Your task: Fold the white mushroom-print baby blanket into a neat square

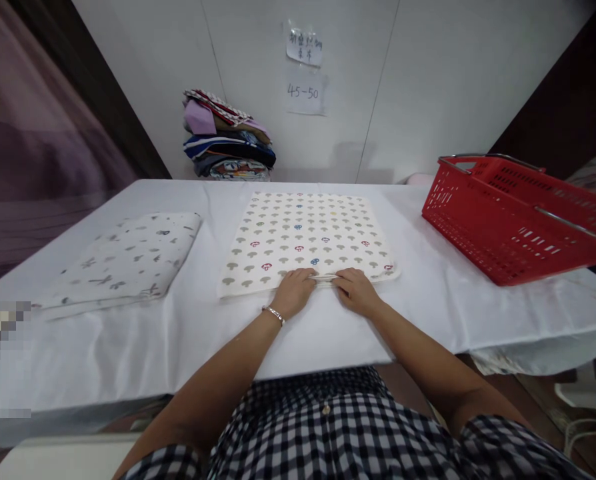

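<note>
A cream cloth with a mushroom print (308, 233) lies flat and folded square in the middle of the white-covered table (178, 347). My left hand (292, 292) and my right hand (355, 290) rest side by side on the cloth's near edge, fingers curled down on the hem, which bunches a little between them. A silver bracelet sits on my left wrist.
A folded white cloth with a grey print (125, 261) lies at the left. A red plastic basket (518, 220) stands tilted at the right. A stack of folded clothes (228, 143) sits against the back wall under paper notes (305, 70).
</note>
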### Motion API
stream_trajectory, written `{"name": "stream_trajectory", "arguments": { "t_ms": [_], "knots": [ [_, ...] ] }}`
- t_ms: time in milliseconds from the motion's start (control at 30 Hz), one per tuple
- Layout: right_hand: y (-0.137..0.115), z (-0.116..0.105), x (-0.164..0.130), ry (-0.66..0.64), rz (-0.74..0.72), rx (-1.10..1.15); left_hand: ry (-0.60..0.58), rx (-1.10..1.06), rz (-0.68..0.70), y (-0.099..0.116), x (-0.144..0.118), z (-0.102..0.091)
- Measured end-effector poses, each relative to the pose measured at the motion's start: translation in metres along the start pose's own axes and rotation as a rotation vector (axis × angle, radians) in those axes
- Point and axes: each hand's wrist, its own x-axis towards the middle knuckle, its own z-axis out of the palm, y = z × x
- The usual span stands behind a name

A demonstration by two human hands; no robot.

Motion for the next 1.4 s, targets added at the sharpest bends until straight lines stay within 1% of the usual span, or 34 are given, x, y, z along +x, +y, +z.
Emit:
{"name": "stream_trajectory", "arguments": {
  "t_ms": [200,400,500,600,700,733,900,1100,1200,1400],
  "knots": [
    [0.002,0.004,0.0,-0.038,0.021,-0.038,-0.015,0.038,-0.005,0.0,0.0,-0.003],
    [0.004,0.011,0.003,-0.068,0.081,-0.089,0.005,0.098,0.049,0.0,0.006,0.009],
    [0.004,0.012,0.003,-0.04,0.073,-0.066,0.003,0.116,0.066,0.001,0.01,0.011],
    [0.001,0.007,0.001,0.044,0.04,-0.012,0.014,0.126,0.087,0.002,0.011,0.008],
    [-0.003,0.001,-0.001,0.119,0.03,-0.022,0.052,0.095,0.086,0.003,0.007,0.003],
    [-0.004,0.0,-0.001,0.118,0.027,-0.036,0.062,0.075,0.077,0.003,0.005,0.002],
    [-0.006,-0.001,-0.001,0.035,-0.004,-0.069,0.087,-0.044,0.028,0.001,0.001,-0.003],
    [-0.002,0.004,0.001,0.066,0.059,-0.125,0.087,-0.134,-0.01,-0.001,0.003,-0.001],
    [0.001,0.004,0.0,0.096,0.059,-0.124,0.086,-0.101,0.012,0.001,0.003,-0.002],
    [0.001,0.001,-0.005,0.153,0.059,-0.15,0.061,0.058,0.081,0.007,0.003,-0.004]
  ]
}}
